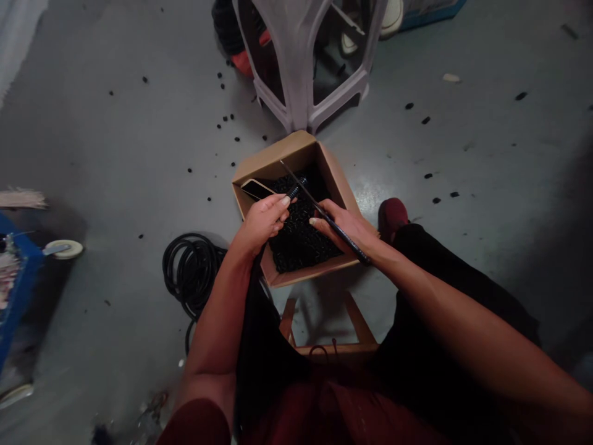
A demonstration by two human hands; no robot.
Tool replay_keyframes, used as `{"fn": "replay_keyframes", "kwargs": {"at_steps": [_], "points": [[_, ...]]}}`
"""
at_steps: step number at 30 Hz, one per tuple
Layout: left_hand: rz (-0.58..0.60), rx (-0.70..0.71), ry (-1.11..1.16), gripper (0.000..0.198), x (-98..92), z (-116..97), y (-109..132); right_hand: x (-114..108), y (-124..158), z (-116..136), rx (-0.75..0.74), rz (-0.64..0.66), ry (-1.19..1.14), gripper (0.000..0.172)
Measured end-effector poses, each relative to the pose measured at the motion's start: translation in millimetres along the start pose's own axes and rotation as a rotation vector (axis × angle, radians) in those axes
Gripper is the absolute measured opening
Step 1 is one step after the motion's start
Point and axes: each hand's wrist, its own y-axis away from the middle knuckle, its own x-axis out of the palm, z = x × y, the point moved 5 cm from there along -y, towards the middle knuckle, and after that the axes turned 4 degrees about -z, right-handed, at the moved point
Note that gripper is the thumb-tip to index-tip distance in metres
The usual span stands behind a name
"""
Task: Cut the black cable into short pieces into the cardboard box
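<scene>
An open cardboard box (336,179) sits on the grey floor between my legs, filled with small black pieces (301,238). My left hand (264,219) is closed over the box, pinching a short black tube piece (296,188) between thumb and fingers. My right hand (345,225) is closed on a long thin dark rod (324,213) that slants from my wrist up to the box's far wall. The two hands are close together above the black pieces. A dark flat object (254,187) leans in the box's left corner.
A coil of black hose (189,272) lies left of the box. A white plastic stool (308,62) stands just beyond it. Black bits are scattered over the floor (115,154). A blue crate (13,290) stands at the far left. I sit on a wooden stool (356,324).
</scene>
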Motion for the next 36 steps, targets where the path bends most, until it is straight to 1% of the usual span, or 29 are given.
{"fn": "replay_keyframes", "kwargs": {"at_steps": [6, 10, 17, 23, 26, 30, 33, 36], "points": [[-0.014, -0.015, -0.043, 0.022, -3.8, 6.1, 0.6, 6.4, -1.5, -5.7, -0.012, 0.023, -0.02, 0.027], [-0.008, 0.01, -0.093, 0.022, -7.9, 11.7, -1.1, 11.2, -2.8, -9.3, -0.007, 0.047, 0.004, 0.029], [-0.055, 0.162, -0.368, 0.025, -22.6, 24.9, -8.9, 21.3, -6.0, -17.9, 0.051, 0.088, 0.094, 0.031], [-0.08, 0.203, -0.455, 0.027, -25.3, 25.5, -8.1, 24.6, -7.5, -19.8, 0.034, 0.096, 0.144, 0.032], [-0.09, 0.197, -0.444, 0.026, -24.7, 23.9, -7.2, 22.5, -7.2, -19.1, 0.03, 0.075, 0.151, 0.032], [-0.116, 0.175, -0.372, 0.025, -23.2, 19.0, -6.0, 19.0, -8.3, -20.0, 0.02, 0.045, 0.156, 0.033], [-0.116, 0.136, -0.279, 0.022, -19.7, 11.0, -3.8, 19.2, -9.8, -21.7, 0.019, 0.042, 0.05, 0.037], [-0.153, 0.102, -0.143, 0.018, -18.6, 1.8, -1.1, 22.0, -10.3, -25.0, 0.067, 0.058, -0.094, 0.042]]}}
